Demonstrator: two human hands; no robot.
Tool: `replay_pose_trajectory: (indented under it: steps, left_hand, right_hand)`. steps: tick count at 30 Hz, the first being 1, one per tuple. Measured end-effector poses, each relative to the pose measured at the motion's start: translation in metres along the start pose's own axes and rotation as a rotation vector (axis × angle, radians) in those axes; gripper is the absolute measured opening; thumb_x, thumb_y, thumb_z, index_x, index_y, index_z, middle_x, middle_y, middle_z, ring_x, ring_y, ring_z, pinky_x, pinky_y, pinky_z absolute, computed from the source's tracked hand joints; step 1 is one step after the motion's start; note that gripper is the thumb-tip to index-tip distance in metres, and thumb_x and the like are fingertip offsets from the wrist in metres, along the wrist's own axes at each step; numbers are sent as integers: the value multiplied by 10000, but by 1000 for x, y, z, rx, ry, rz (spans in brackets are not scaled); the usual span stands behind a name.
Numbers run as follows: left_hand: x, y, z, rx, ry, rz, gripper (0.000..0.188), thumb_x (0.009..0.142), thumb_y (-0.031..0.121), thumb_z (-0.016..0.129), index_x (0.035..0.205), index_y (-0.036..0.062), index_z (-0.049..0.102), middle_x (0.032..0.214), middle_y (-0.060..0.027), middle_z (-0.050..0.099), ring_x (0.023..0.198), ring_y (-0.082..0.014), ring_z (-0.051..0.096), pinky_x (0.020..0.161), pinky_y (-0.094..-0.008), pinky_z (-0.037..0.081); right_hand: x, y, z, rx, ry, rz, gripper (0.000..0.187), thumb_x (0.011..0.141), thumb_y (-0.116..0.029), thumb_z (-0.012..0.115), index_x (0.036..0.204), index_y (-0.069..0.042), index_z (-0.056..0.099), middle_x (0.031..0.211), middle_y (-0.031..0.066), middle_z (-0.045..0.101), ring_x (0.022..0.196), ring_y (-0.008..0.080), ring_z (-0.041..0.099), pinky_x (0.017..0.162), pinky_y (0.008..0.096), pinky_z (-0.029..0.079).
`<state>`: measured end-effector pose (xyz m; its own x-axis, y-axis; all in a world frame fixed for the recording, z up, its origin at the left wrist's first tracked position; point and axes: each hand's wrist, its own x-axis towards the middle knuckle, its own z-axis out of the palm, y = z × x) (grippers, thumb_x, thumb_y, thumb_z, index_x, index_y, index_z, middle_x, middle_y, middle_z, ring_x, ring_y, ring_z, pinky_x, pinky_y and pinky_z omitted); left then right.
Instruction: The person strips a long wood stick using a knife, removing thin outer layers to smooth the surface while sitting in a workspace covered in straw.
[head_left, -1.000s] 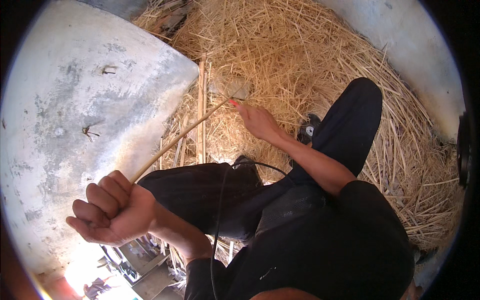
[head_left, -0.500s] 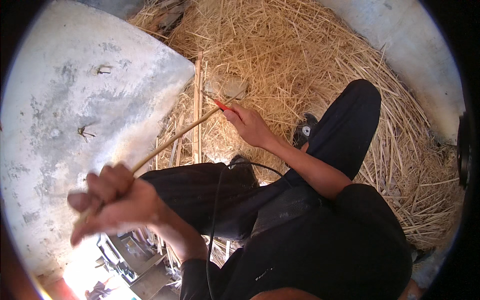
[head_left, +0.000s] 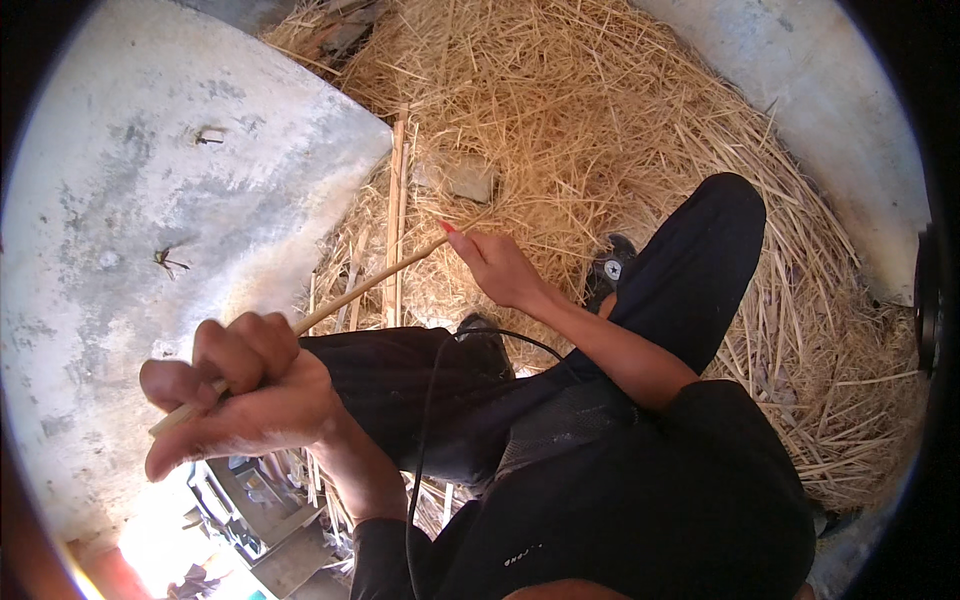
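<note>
A thin, pale bamboo stick [head_left: 365, 287] runs slantwise from the lower left up to the middle. My left hand [head_left: 250, 385] is closed round its near end, and a short stub pokes out past the fingers. At the far part of the stick, my right hand [head_left: 500, 268] is closed on a small red-handled knife [head_left: 447, 228]. Only a bit of red shows above the thumb; the blade cannot be made out now. The knife is against or right beside the stick, and the right fingers are mostly hidden behind the hand.
Shavings and straw-like strips [head_left: 560, 110] cover the floor ahead and to the right. Two long slats [head_left: 394, 220] lie by a flat stone block [head_left: 460, 178]. Grey walls [head_left: 220, 180] stand left and right. My bent legs [head_left: 700, 260] and a black cable [head_left: 430, 400] are close by.
My right hand has shifted a little down and right, with the knife turned so that less of it shows. The left hand has risen slightly and moved right with the stick.
</note>
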<state>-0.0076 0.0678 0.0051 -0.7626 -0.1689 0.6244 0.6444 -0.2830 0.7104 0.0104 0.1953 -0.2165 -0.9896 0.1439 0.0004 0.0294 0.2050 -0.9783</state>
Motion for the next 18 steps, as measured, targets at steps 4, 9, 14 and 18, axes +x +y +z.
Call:
replay_pose_trajectory:
  steps: [4,9,14,18]
  left_hand:
    - [13,19,8,297,290,255,537,771,678,312,678,150,295,449,54,149,367,-42,81,311,-211,57]
    - [2,-5,5,98,33,65,490,863,567,322,602,162,229,441,40,153,343,-38,68,311,-198,60]
    - [-8,-8,-3,-139,-24,-9,403,868,387,317,550,171,194,418,38,169,353,-50,80,310,-215,70]
    - [-2,6,3,32,71,-19,311,853,340,366,618,162,265,429,26,183,330,-53,107,290,-213,89]
  right_hand:
    - [-1,7,2,-63,16,95,434,897,-348,399,737,25,550,482,150,457,415,244,447,445,373,342]
    - [-4,6,-1,2,59,-11,442,901,-348,390,699,22,526,490,175,464,420,274,453,453,395,348]
    - [9,3,-17,-306,63,295,480,913,-367,336,725,32,526,526,199,467,466,290,470,481,372,362]
    - [8,5,-18,7,143,40,431,920,-328,370,794,33,570,497,92,351,465,170,334,471,320,308]
